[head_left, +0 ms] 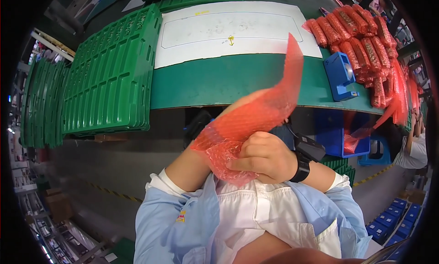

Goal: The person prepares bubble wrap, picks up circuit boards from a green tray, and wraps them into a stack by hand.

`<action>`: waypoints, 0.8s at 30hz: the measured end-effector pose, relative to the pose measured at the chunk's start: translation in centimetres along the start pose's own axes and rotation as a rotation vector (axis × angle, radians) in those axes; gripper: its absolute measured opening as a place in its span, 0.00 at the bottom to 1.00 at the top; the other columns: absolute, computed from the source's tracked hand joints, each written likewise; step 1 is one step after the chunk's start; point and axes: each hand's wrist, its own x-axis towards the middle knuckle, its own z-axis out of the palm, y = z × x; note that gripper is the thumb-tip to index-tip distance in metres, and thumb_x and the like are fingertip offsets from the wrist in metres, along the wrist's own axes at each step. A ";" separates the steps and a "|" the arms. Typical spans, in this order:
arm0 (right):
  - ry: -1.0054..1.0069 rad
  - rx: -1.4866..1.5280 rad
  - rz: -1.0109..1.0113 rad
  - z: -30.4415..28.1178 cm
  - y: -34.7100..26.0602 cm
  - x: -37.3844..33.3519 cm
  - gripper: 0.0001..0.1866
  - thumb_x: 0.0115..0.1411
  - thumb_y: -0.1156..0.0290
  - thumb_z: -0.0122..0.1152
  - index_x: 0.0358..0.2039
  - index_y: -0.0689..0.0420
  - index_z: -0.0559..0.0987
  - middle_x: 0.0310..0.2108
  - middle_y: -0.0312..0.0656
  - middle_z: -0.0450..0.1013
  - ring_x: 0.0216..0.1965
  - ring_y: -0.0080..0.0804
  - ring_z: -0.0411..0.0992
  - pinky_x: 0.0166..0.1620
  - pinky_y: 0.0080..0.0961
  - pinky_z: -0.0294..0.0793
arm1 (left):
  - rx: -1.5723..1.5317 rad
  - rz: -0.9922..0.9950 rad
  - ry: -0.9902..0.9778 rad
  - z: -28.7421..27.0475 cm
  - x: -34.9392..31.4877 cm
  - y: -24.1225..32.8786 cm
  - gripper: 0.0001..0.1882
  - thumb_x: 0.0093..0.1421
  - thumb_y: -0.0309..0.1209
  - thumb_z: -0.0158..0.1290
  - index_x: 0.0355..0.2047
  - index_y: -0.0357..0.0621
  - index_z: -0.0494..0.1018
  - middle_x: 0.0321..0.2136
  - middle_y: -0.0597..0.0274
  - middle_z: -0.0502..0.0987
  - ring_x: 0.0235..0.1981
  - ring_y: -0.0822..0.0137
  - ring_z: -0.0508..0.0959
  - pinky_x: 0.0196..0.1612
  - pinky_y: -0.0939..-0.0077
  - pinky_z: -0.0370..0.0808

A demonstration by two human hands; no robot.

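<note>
A piece of red bubble wrap (247,115) hangs in front of my chest, its long free end standing up to the right and a little blurred. My right hand (267,156), with a black band at its wrist, is closed on the crumpled lower part of the wrap. My left hand (244,100) lies behind or inside the wrap. Only a strip of its skin shows along the upper edge, and its fingers are hidden. Whether anything is rolled inside the wrap cannot be seen.
Green trays (109,76) stand stacked at the left of the green table (206,83). A white sheet (238,33) covers its far part. Red-wrapped rolls (361,49) pile up at the right beside a blue tape dispenser (339,76). Below stands a blue bin (329,138).
</note>
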 end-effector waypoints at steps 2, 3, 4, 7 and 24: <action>0.009 0.008 -0.007 -0.3 0.3 -0.4 0.20 0.48 0.72 0.60 0.44 0.56 0.80 0.28 0.38 0.71 0.31 0.39 0.72 0.35 0.34 0.69 | 0.010 0.046 0.057 -0.7 0.0 1.1 0.19 0.67 0.34 0.50 0.53 0.34 0.69 0.47 0.54 0.75 0.49 0.66 0.74 0.52 0.73 0.73; 0.040 -0.009 0.007 -0.5 0.4 -0.5 0.20 0.48 0.73 0.60 0.44 0.57 0.80 0.28 0.38 0.71 0.30 0.39 0.72 0.35 0.34 0.69 | -0.015 0.047 0.041 -1.4 -0.3 1.7 0.19 0.66 0.33 0.51 0.52 0.34 0.69 0.43 0.55 0.75 0.45 0.66 0.75 0.48 0.74 0.73; 0.071 -0.025 0.020 -0.6 0.4 -0.7 0.20 0.48 0.73 0.60 0.45 0.57 0.80 0.28 0.38 0.71 0.30 0.40 0.71 0.35 0.34 0.69 | -0.040 0.048 0.026 -2.0 -0.7 2.2 0.19 0.65 0.33 0.52 0.51 0.34 0.69 0.39 0.56 0.76 0.40 0.66 0.75 0.43 0.75 0.74; 0.154 -0.088 0.080 -0.9 0.4 -1.3 0.22 0.46 0.73 0.61 0.46 0.57 0.79 0.26 0.39 0.71 0.28 0.40 0.71 0.34 0.35 0.68 | 0.309 0.295 0.124 -1.8 -0.5 4.1 0.19 0.62 0.33 0.56 0.50 0.35 0.70 0.33 0.60 0.76 0.33 0.67 0.75 0.34 0.75 0.73; -0.269 -0.543 0.309 4.3 7.5 -5.4 0.27 0.53 0.67 0.62 0.56 0.52 0.72 0.40 0.47 0.75 0.45 0.47 0.73 0.49 0.38 0.70 | 0.872 0.694 0.600 -6.9 4.3 9.1 0.15 0.61 0.21 0.48 0.46 0.41 0.78 0.21 0.76 0.67 0.21 0.84 0.64 0.24 0.86 0.62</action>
